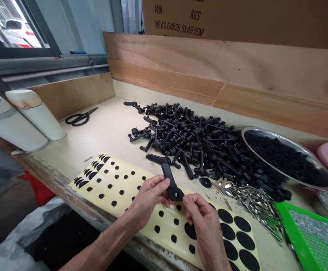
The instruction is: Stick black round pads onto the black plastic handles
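Note:
My left hand point(149, 195) is closed around a black plastic crank handle point(168, 177), thumb on top of its arm. The handle's wide round end, with a small metal piece point(176, 194) in its hole, faces up. My right hand point(203, 222) is pinched at the right edge of that round end; whether something small sits between the fingertips I cannot make out. Under both hands lies a yellowish sticker sheet point(96, 192) with small black dots and larger black discs point(228, 231). Beyond them spreads a heap of black crank handles point(186, 131).
Black scissors point(81, 118) and two white bottles point(44, 116) stand left. Loose metal pieces point(248, 195), a steel bowl point(288, 131) of black parts, a green tray point(293, 226) and a pink basin point(327, 148) are right. A lined bin point(17, 241) is below the table edge.

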A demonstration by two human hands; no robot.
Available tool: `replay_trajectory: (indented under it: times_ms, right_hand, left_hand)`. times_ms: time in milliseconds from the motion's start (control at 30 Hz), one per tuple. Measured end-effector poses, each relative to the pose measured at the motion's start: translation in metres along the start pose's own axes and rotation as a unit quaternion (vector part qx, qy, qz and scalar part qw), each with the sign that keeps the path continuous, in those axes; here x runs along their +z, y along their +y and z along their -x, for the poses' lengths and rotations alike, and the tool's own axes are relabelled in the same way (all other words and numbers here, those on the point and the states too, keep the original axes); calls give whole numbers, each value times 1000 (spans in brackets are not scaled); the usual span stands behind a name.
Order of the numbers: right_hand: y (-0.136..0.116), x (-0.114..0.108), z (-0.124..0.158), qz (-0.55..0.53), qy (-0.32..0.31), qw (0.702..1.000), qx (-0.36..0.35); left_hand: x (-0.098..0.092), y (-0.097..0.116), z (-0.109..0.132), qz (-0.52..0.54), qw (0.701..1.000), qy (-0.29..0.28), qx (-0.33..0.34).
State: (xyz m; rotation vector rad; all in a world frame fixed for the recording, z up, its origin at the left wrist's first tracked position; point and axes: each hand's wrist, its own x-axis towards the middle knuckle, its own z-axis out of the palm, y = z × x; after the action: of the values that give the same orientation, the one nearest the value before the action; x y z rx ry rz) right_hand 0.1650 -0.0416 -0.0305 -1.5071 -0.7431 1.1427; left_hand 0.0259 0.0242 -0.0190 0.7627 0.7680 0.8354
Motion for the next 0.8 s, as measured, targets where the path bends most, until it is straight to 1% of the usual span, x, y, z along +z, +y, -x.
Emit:
replay_trajectory:
  times_ms: [267, 500, 633, 800]
  right_hand:
    - [1, 0, -2, 20, 2, 1000, -1]
    - [-1, 0, 0, 40, 14, 999, -23]
    - [0, 0, 0, 33, 10, 999, -15]
    - [0, 0, 1, 27, 14, 999, 13]
  left_hand:
    - [-1, -1, 1, -12, 1000, -11, 6]
    - [0, 1, 2, -15, 1000, -9, 7]
    - [1, 1, 2, -16, 1000, -11, 6]
    - [0, -1, 1, -18, 1000, -16, 5]
